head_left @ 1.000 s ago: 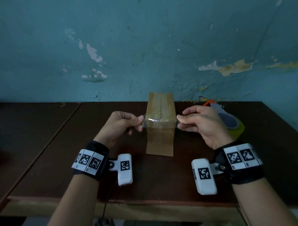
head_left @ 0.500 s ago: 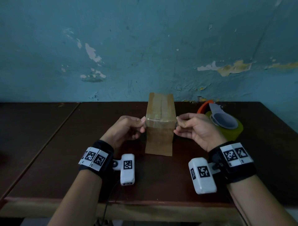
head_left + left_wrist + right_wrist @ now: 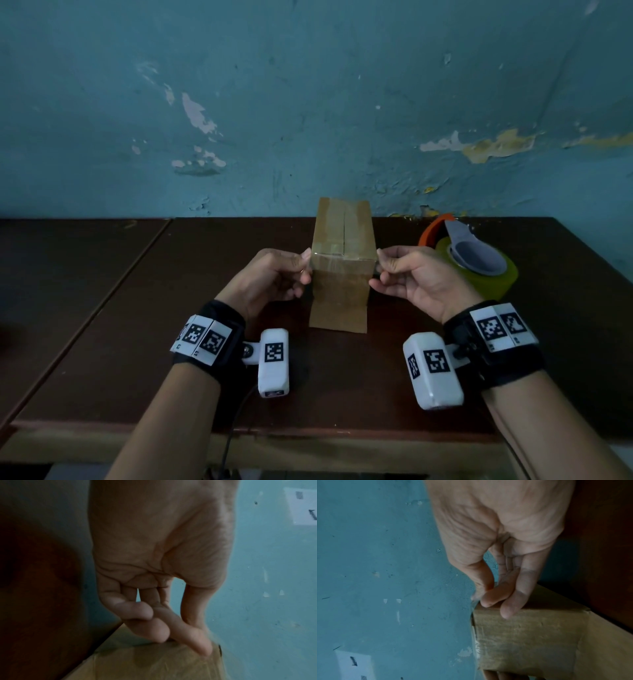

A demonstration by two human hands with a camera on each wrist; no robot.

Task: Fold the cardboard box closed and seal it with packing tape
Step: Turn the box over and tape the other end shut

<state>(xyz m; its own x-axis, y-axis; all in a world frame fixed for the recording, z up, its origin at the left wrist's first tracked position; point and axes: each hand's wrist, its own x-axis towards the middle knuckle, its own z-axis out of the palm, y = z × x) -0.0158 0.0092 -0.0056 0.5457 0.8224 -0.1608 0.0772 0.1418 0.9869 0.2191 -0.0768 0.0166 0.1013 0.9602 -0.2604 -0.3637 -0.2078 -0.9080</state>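
Note:
A tall brown cardboard box (image 3: 340, 236) stands upright mid-table, its top flaps folded shut with a seam down the middle. A clear tape strip (image 3: 340, 263) lies across its upper front edge. My left hand (image 3: 304, 256) pinches the strip's left end at the box's left corner. My right hand (image 3: 381, 257) pinches the right end at the right corner. In the left wrist view, thumb and forefinger (image 3: 197, 642) meet on the box (image 3: 154, 662). The right wrist view shows fingers (image 3: 494, 596) on the box (image 3: 530, 635), with the tape strip (image 3: 476, 649) glinting along its edge.
A yellow-green tape roll (image 3: 493, 284) with a grey core lies right of the box, close behind my right hand, with an orange piece (image 3: 432, 228) behind it. A cardboard flap (image 3: 337, 318) juts out at the box's base. The blue wall stands just behind the dark wooden table (image 3: 137, 308).
Both hands have come in and down toward the box, laying the stretched strip onto its upper front edge. The strip's ends now sit at the box's corners.

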